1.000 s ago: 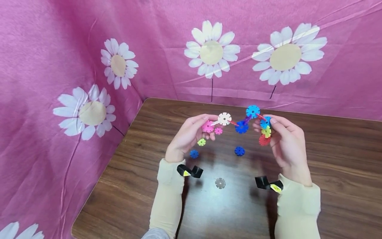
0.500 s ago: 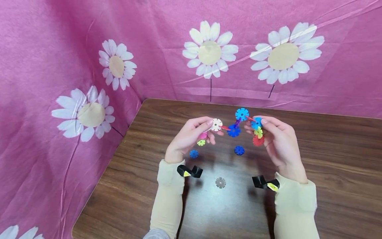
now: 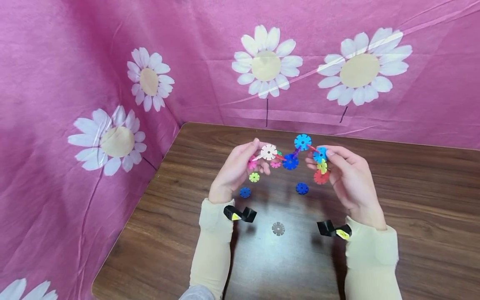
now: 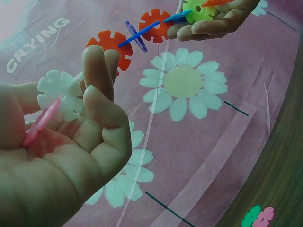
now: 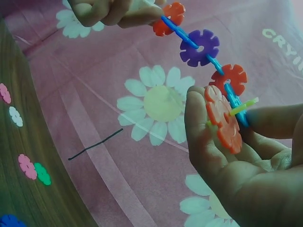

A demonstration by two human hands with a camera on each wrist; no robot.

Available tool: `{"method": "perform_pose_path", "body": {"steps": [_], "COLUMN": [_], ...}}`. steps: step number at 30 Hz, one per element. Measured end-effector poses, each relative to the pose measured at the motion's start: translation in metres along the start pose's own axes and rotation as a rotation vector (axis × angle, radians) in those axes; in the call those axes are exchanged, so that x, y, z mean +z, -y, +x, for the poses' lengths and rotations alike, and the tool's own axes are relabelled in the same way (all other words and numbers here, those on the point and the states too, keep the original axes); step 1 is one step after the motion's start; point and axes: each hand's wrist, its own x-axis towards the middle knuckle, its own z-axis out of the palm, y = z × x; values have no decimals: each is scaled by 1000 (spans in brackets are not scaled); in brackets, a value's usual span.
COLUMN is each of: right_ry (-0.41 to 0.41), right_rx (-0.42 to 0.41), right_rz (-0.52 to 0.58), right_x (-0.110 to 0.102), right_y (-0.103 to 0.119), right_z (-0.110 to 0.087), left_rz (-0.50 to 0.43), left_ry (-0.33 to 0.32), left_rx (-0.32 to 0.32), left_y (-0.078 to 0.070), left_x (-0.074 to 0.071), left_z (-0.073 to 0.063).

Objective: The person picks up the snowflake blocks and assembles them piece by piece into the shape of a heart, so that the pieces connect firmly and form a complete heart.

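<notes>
Between the hands, above the table, stretches a chain of slotted plastic snowflake discs. My left hand holds its left end, where a pink disc lies against the palm and a white disc sits by curled fingers. Part of that grip is hidden in the head view. A dark blue disc, a purple disc and a light blue disc form the middle. My right hand pinches the other end at another light blue disc. Yellow and red discs hang below it.
Loose discs lie on the wooden table: a grey disc, a separate dark blue disc, a medium blue disc, a yellow-green disc and several others. A pink daisy-print cloth stands behind and left.
The chain and right hand have shifted left since a second ago. The left thumb moved onto the white disc half a second ago and is now lifted off it.
</notes>
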Motion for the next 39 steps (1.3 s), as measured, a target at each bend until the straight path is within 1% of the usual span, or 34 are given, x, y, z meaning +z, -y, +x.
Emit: {"method": "perform_pose_path", "body": {"steps": [3, 7, 12, 15, 17, 20, 25, 27, 30, 36, 39], "right_ry": [5, 10, 28, 24, 6, -6, -8, -22, -29, -20, -19], "right_rx": [-27, -40, -48, -50, -55, -55, -27, -18, -14, -10, -14], "right_rz": [37, 64, 95, 97, 81, 85, 100, 72, 61, 83, 79], "right_x": [0, -1, -2, -1, 0, 1, 3, 3, 3, 2, 1], "right_y": [-1, 0, 0, 0, 0, 0, 0, 0, 0, 1, 2], "right_z": [0, 0, 0, 0, 0, 0, 0, 0, 0, 0, 0], "left_rz": [-16, -35, -12, -8, -14, -24, -1, 15, 33, 38, 37], "left_ry": [18, 45, 66, 59, 54, 53, 54, 48, 33, 21, 18], "left_rx": [13, 11, -33, -61, -67, -64, -51, -49, -53, -56, -44], "left_y": [-2, -2, -2, -2, -2, -2, -2, -2, -1, -1, -1], "left_x": [-1, -1, 1, 3, 3, 3, 2, 2, 3, 4, 5], "left_z": [0, -1, -1, -1, 0, 0, -1, -1, -1, -1, 0]}}
